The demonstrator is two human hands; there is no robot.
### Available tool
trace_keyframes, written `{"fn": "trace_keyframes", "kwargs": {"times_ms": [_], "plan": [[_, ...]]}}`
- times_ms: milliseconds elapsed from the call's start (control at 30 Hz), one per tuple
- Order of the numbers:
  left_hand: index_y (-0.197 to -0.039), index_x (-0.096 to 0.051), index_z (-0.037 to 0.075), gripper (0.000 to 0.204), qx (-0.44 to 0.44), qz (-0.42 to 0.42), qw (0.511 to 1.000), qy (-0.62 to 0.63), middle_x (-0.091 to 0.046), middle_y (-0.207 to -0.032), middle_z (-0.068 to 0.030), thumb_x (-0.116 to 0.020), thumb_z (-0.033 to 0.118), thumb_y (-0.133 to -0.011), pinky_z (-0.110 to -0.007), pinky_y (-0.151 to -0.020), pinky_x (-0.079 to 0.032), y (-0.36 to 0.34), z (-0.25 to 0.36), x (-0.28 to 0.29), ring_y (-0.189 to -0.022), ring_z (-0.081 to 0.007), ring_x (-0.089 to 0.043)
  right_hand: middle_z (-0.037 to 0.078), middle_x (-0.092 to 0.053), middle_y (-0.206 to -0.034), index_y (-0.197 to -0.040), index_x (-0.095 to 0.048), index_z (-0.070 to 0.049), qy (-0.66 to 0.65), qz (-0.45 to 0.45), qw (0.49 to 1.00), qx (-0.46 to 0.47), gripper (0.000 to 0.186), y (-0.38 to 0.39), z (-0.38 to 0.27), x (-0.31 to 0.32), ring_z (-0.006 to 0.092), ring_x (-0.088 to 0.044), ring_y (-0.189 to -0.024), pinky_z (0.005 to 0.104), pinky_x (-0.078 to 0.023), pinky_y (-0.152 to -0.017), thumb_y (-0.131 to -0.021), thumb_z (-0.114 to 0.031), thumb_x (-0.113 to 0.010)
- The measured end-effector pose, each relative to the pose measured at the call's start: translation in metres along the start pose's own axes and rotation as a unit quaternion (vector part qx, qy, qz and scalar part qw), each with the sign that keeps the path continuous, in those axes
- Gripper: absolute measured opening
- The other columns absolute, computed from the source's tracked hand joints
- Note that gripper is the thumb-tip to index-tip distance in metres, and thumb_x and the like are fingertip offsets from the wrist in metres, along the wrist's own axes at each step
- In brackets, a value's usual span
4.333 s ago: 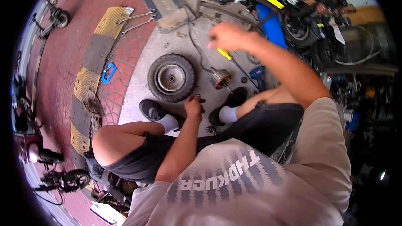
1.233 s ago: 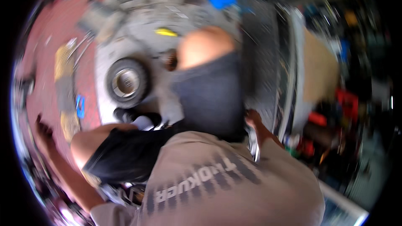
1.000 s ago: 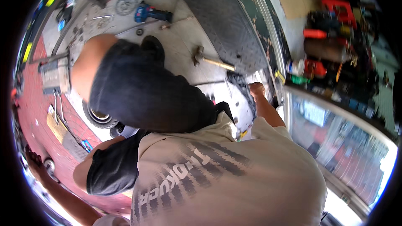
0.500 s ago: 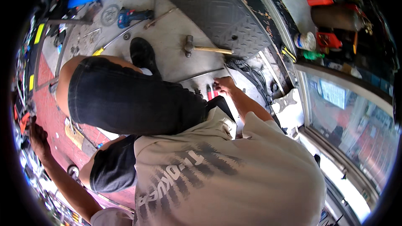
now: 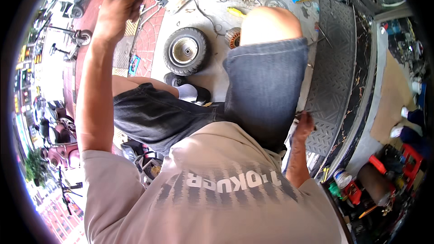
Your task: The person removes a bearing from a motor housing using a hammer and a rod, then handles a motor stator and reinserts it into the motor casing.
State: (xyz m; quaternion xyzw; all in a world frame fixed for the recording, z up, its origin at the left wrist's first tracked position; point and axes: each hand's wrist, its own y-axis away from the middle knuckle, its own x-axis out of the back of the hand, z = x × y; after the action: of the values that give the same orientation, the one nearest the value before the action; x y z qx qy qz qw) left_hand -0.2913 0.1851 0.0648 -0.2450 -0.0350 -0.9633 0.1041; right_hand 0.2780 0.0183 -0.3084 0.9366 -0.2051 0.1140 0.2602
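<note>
Readying, I judge: left hand (image 5: 125,8) slack, seemingly empty; right hand (image 5: 305,125), I can't tell; next, reach rightward from left to wheel (image 5: 186,50).

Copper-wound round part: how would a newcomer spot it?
On the pale grey concrete floor, find the black-tyred wheel with a silver hub. Just right of it, partly hidden by the bare right knee, is the copper-wound round part. Its orange-brown windings set it apart from the wheel and the yellow tool handle above.
</note>
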Motion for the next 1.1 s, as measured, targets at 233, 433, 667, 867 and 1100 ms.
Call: {"fn": "trace_keyframes", "kwargs": {"times_ms": [233,433,667,867,1100], "plan": [[-0.107,-0.073,0.003,0.023,-0.12,-0.108,0.984,0.069,-0.062,-0.077,0.0021,-0.073,0.026,-0.102,-0.026,-0.062,-0.045,-0.014,0.06,-0.066,-0.069,-0.0068,-0.054,0.005,-0.073,-0.089,-0.099,-0.076,-0.001,0.12,0.156,0.846,0.496,0.028,-0.016,-0.377,0.0,0.0107,-0.064,-0.08,0.0277,-0.05,-0.075,-0.102,-0.029,-0.073],[-0.111,-0.071,-0.002,0.029,-0.278,-0.083,0.957,-0.021,-0.069,-0.087,-0.0095,-0.072,0.023,-0.099,-0.034,-0.078,-0.054,-0.008,0.174,-0.098,-0.082,-0.0167,-0.064,0.012,-0.042,-0.058,-0.067,-0.047,0.004,0.028,-0.063,0.598,0.799,0.06,0.047,-0.582,-0.103,0.0219,-0.033,-0.053,0.0436,-0.03,-0.051,-0.103,-0.042,-0.062],[-0.106,-0.071,-0.001,0.028,-0.033,-0.047,0.997,0.042,-0.069,-0.084,-0.0066,-0.06,0.024,-0.11,-0.029,-0.067,-0.049,-0.03,0.045,-0.05,-0.072,-0.0125,-0.06,0.002,-0.071,-0.089,-0.107,-0.076,0.002,0.048,-0.179,0.708,0.681,0.032,0.075,-0.524,-0.192,0.01,-0.058,-0.08,0.0283,-0.047,-0.074,-0.104,-0.029,-0.068],[-0.106,-0.078,0.003,0.047,0.183,0.034,0.983,-0.007,-0.073,-0.081,-0.0056,-0.062,0.046,-0.102,-0.033,-0.054,-0.047,-0.016,-0.155,-0.037,-0.063,-0.0144,-0.06,0.002,-0.069,-0.091,-0.112,-0.074,0.002,0.048,-0.077,0.967,0.238,0.038,-0.067,-0.313,-0.122,0.0106,-0.056,-0.081,0.0284,-0.045,-0.074,-0.105,-0.035,-0.066],[-0.106,-0.077,-0.001,0.047,0.342,0.042,0.939,0.002,-0.075,-0.086,-0.0103,-0.067,0.045,-0.099,-0.037,-0.063,-0.053,0.0,-0.24,-0.068,-0.069,-0.0196,-0.067,0.001,-0.067,-0.09,-0.114,-0.072,0.001,0.034,-0.049,0.995,-0.079,0.037,-0.047,-0.136,-0.09,0.0099,-0.055,-0.079,0.0272,-0.045,-0.071,-0.106,-0.035,-0.065]]}}
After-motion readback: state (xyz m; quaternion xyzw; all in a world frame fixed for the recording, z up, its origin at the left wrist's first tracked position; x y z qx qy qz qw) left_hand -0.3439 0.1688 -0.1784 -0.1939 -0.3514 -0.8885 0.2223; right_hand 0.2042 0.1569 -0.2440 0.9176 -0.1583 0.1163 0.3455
